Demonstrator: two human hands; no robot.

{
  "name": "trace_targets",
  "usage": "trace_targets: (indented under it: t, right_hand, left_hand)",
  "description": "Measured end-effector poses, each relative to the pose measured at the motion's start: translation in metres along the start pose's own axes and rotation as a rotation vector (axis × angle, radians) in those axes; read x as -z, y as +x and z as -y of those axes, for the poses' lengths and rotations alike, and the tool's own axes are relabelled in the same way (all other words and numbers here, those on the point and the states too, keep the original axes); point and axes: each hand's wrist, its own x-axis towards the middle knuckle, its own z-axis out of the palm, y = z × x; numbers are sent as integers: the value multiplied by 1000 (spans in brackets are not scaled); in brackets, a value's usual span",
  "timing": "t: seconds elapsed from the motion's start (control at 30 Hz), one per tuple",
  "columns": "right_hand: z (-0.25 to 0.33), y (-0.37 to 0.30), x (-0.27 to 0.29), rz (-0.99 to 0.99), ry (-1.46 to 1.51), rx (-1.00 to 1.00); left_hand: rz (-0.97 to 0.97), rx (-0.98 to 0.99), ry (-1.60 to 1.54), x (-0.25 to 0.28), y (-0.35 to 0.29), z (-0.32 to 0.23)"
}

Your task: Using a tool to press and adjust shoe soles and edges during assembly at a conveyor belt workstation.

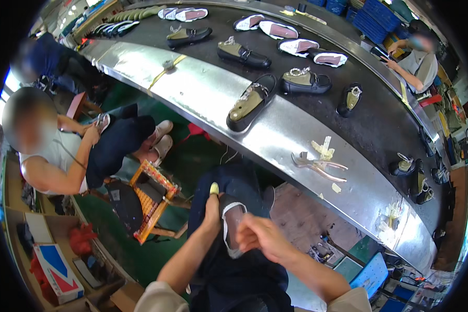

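Observation:
My left hand (211,212) grips the side of an unfinished shoe (234,218) on my lap. The shoe lies underside up, with a whitish rim around a pinkish-brown bottom. A yellow cover sits on my left thumb. My right hand (262,238) is at the shoe's right edge with its fingers curled; what they pinch, if anything, is hidden. On the metal ledge ahead rest pincers (320,164) with coppery handles, beside a yellowish scrap of tape (325,147). An olive and black loafer (250,106) stands farther along the ledge.
A long dark conveyor belt (317,117) carries several loafers and upturned unfinished shoes. To my left, a person (52,140) sits handling a shoe near a woven stool (151,200). Another person (418,62) sits across the belt. Shelves with a box (57,273) stand lower left.

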Motion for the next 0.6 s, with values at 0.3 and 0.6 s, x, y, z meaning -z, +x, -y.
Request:
trace_targets:
  t: [0.3, 0.6]
  right_hand:
    - [104, -17, 166, -846, -1850, 1003]
    - [84, 13, 81, -777, -809, 795]
  left_hand:
    - [240, -1010, 938, -15, -36, 3]
    - [460, -739, 901, 6, -59, -5]
